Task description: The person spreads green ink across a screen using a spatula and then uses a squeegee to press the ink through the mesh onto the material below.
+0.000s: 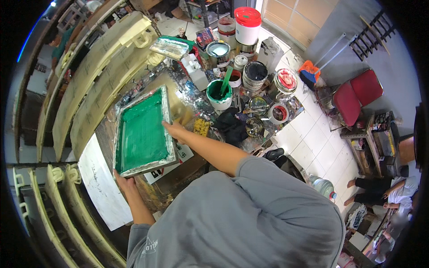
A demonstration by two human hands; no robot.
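A screen printing frame [143, 131] with green ink spread over its mesh is tilted above the work table [156, 194]. My left hand [126, 184] grips its near left corner. On the right side rail, my right hand [175, 130] is closed round the edge. Partly under the frame lies a white printed sheet [167, 171] with dark lettering. A white panel [102, 187] lies to the left of the frame.
A green ink bucket [219, 99] with a green spatula [227, 80] stands beyond, among several paint cans and a red-lidded bucket [247, 29]. Curved cream panels [96, 91] line racks at left. A red chair [353, 98] stands right; another person [395, 190] sits at far right.
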